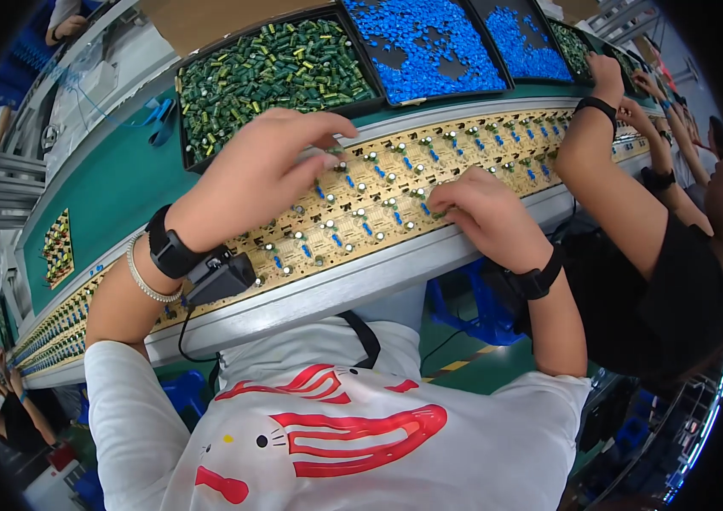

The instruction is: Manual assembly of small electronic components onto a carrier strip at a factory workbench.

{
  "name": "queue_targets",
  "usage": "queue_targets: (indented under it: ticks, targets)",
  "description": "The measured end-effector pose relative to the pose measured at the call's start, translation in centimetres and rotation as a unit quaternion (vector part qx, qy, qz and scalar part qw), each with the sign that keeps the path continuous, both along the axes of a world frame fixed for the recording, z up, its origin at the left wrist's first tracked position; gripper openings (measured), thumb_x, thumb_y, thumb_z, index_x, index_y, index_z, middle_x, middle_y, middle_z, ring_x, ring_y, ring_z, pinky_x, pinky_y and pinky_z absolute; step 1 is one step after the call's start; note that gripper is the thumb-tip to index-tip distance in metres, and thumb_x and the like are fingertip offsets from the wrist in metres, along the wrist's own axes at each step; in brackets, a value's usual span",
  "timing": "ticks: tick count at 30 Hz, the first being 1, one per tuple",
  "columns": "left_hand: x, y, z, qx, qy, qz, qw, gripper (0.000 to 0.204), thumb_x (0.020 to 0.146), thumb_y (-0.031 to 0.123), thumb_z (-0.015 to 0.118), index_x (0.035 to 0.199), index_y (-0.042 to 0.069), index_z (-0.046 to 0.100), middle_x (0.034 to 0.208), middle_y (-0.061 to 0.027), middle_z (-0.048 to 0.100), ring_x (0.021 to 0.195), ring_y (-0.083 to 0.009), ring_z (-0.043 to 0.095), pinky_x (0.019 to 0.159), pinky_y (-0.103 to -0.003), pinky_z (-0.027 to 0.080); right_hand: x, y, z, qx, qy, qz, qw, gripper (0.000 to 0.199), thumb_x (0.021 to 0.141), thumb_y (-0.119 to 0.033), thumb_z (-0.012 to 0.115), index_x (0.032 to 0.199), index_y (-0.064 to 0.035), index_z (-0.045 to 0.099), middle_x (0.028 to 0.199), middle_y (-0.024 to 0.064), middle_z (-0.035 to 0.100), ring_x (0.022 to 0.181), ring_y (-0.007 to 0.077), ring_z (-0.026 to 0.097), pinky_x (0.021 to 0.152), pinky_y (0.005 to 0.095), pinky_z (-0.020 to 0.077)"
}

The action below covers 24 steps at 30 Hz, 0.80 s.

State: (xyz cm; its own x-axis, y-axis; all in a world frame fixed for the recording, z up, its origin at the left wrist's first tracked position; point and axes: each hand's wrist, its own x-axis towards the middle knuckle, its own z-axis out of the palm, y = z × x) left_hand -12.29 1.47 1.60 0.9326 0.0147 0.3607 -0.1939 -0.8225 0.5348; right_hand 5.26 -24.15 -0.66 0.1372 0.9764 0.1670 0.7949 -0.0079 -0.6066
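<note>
Green-topped bench [114, 192] with circuit board panels [361, 213], probably a factory line.

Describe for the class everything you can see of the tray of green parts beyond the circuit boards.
The tray of green parts is a shallow black bin with a thin rim, seemingly plastic. It is heaped with small dark green cylinders bearing yellowish stripes, lying jumbled at all angles. It sits tilted on the green bench top, beyond the circuit boards, with a tray of blue parts beside it. The left hand overlaps its near edge; contact is unclear.
</note>
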Motion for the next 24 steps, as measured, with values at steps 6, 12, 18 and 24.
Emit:
queue_targets:
  ticks: [6, 12, 18, 24]
  targets:
    - [1.1, -1.8, 0.6, -0.191, 0.220, -0.048, 0.955, 0.026, 0.091, 0.002, 0.062, 0.116, 0.002, 0.067, 0.107, -0.0111, 0.071, 0.096, -0.0200, 0.069, 0.087, -0.033, 0.053, -0.2, 0.3, 0.5, -0.010, -0.090, 0.027, 0.996, 0.026, 0.077, 0.003, 0.064, 0.101, -0.0072, 0.065, 0.083, 0.0077, 0.062, 0.081, 0.0295, 0.058, 0.072, 0.0400, 0.0481]
    - [1.7, -2.1, 0.1, -0.207, 0.227, -0.068, 0.949, 0.020, 0.090, 0.002, 0.063, 0.109, 0.001, 0.070, 0.108, -0.0106, 0.071, 0.101, -0.0214, 0.067, 0.087, -0.032, 0.053, -2.0, 0.0, 1.0, -0.010, -0.125, 0.005, 0.992, 0.027, 0.079, 0.001, 0.063, 0.105, -0.0056, 0.064, 0.087, 0.0087, 0.063, 0.087, 0.0306, 0.059, 0.077, 0.0410, 0.0480]
    - [2.7, -2.4, -0.1, -0.070, 0.090, -0.099, 0.989, 0.019, 0.087, 0.005, 0.067, 0.106, 0.004, 0.072, 0.101, -0.0105, 0.069, 0.096, -0.0269, 0.062, 0.081, -0.036, 0.051, 1.2, 3.4, 3.3, 0.126, -0.077, -0.037, 0.988, 0.026, 0.083, -0.003, 0.063, 0.109, -0.0038, 0.064, 0.100, 0.0147, 0.066, 0.100, 0.0340, 0.061, 0.085, 0.0417, 0.0498]
    - [4.4, -4.3, -0.7, -0.127, 0.140, -0.089, 0.978, 0.019, 0.088, 0.005, 0.066, 0.105, 0.004, 0.073, 0.093, -0.0123, 0.069, 0.089, -0.0265, 0.063, 0.078, -0.036, 0.052, 4.7, 12.2, 3.3, 0.099, -0.149, -0.008, 0.984, 0.020, 0.087, -0.014, 0.061, 0.102, -0.0039, 0.068, 0.096, 0.0140, 0.069, 0.095, 0.0329, 0.066, 0.084, 0.0427, 0.0521]
